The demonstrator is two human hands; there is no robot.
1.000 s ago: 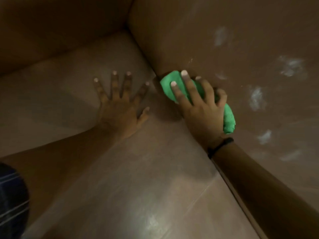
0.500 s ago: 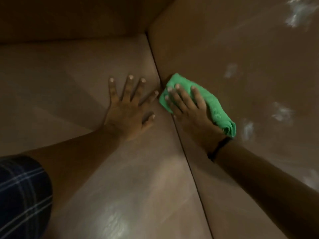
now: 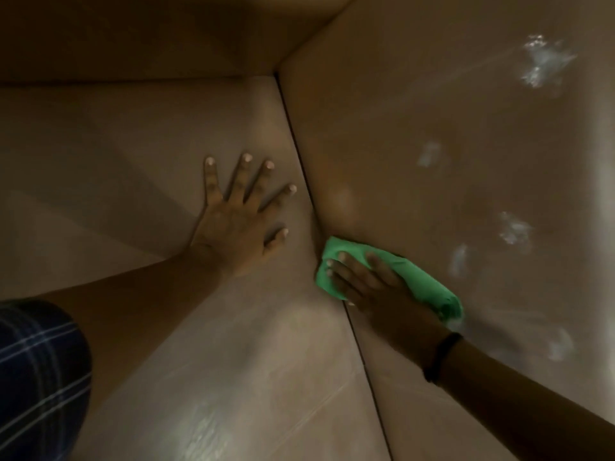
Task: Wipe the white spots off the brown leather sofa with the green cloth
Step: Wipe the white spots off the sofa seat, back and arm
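My right hand [image 3: 372,287] lies flat on the folded green cloth [image 3: 422,281], pressing it against the brown leather sofa's back panel [image 3: 382,128] just above the seam with the seat. Several white spots mark that panel to the right of the cloth: a large one [image 3: 542,59] near the top, a small one [image 3: 429,154], one [image 3: 514,227] mid-right, and a streak [image 3: 459,259] close to the cloth. My left hand [image 3: 241,214] rests palm down with fingers spread on the seat cushion [image 3: 133,144], holding nothing.
The seat and back meet at a dark seam [image 3: 299,151] running diagonally between my hands. A darker sofa panel [image 3: 133,34] closes off the far side. A plaid sleeve [image 3: 36,374] shows at the lower left.
My right hand has slid the cloth down along the seam toward me, leaving the leather above it wiped. The view has shifted, and my left hand stays planted on the seat.
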